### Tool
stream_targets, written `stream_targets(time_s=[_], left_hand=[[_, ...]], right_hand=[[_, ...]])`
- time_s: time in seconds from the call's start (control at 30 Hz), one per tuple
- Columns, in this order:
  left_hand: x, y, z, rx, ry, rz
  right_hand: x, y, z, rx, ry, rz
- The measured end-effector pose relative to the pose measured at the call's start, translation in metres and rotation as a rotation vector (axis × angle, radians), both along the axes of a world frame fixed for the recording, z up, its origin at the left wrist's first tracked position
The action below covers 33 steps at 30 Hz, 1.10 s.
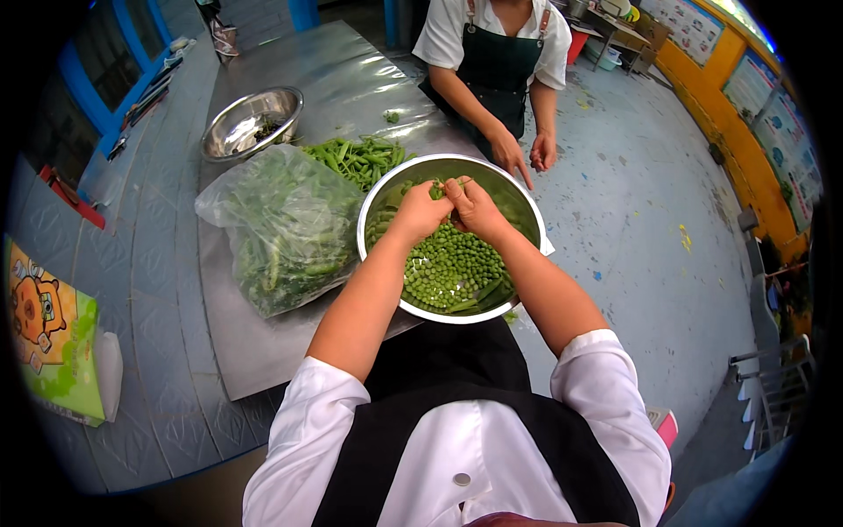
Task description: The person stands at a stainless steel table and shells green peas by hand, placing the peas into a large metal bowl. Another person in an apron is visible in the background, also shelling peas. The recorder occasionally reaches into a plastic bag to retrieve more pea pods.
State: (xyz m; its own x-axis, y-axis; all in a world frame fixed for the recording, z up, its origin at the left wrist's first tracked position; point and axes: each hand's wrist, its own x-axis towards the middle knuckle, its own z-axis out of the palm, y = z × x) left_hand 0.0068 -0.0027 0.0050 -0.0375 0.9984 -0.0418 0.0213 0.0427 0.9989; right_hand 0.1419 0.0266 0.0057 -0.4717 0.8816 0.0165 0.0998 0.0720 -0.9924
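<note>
Both my hands meet over the far half of a large metal bowl (363,233). Between the fingertips of my left hand (421,212) and my right hand (475,211) is a green pea pod (436,189), mostly covered by the fingers. My fingers on both sides are closed in a pinch. Shelled green peas (448,263) cover the bowl's bottom, with some whole pods (479,299) lying along its near side. Left of the bowl sits a clear plastic bag (285,206) full of green pods. A loose heap of pods (358,160) lies just behind the bag.
A smaller metal bowl (235,130) with dark scraps stands farther back on the steel table (325,66). Across from me, a person in a dark apron (496,61) holds their hands near my bowl's far rim. A green and orange box (53,338) is at the far left.
</note>
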Motion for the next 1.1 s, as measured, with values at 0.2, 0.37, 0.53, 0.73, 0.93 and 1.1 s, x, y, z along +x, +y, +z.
stream_targets(time_s=[0.2,0.37,0.53,0.73,0.93,1.1], left_hand=[[-0.005,0.002,-0.004,-0.076,-0.319,-0.106],[-0.007,-0.001,0.002,-0.205,-0.409,-0.056],[-0.004,0.005,-0.009,0.057,-0.178,0.087],[-0.003,0.007,-0.008,0.129,-0.112,0.166],[-0.004,0.002,-0.001,0.172,-0.012,0.169],[-0.007,0.005,-0.004,0.17,0.084,0.228]], right_hand=[[-0.005,0.003,-0.014,0.143,0.14,0.016],[-0.002,-0.001,-0.012,0.071,0.11,0.019],[-0.001,-0.006,0.004,-0.127,0.145,0.057],[0.007,0.014,-0.017,-0.242,0.358,0.025],[0.005,0.004,-0.006,-0.161,0.103,-0.034],[0.005,0.008,-0.002,-0.339,0.19,-0.127]])
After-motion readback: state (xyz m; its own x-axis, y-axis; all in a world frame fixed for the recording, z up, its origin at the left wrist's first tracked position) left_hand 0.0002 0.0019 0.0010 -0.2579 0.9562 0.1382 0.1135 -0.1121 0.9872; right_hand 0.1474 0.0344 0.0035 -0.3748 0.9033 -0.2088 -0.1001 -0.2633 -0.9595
